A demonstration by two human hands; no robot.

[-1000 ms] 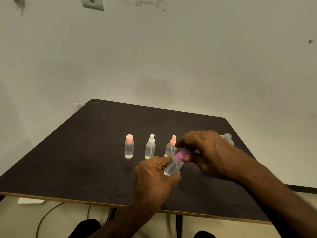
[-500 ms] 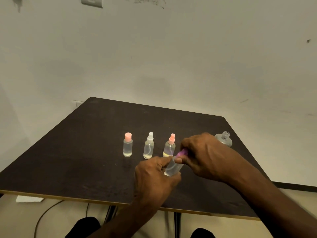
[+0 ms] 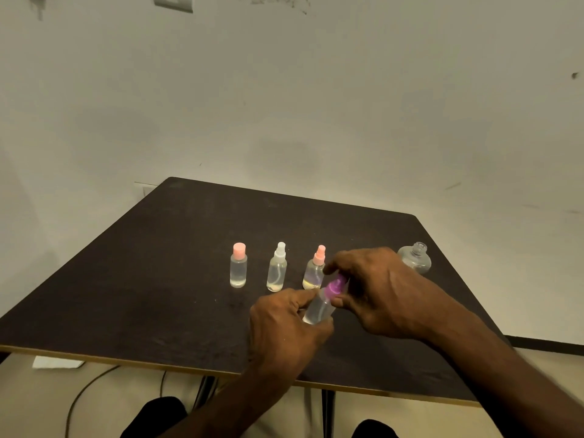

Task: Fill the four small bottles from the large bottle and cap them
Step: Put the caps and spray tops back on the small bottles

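Since only the head view exists, everything below comes from it.

Left hand (image 3: 286,324) is wrapped round the body of the fourth small bottle (image 3: 319,309), lifted off the table (image 3: 151,279) in front of the row. Right hand (image 3: 376,289) sits directly on the bottle's far end, thumb and fingers pinching the purple cap (image 3: 335,286). Both hands are clenched on their parts, neither is free.

Key relation: bottle's long axis is tilted, base down-left in the left palm, neck up-right toward the right hand. So the cap lies up and right of the left grip, coaxial with the bottle. Judging by this, the step is screwing the cap down; the twist must go round that tilted axis, not vertical. Can't tell whether the thread is fully seated; fingers hide the joint. Bottle looks filled with clear liquid.

Three other small bottles stand upright in a row just behind the hands, all capped and filled: pink-cap bottle (image 3: 238,269), white-sprayer bottle (image 3: 277,270), pink-sprayer bottle (image 3: 315,269). The last is just beside the right fingertips; a bump is the risk.

Large bottle (image 3: 414,258) stands uncapped behind the right hand, apparently near empty.

Judgement: last capping step, task almost done.
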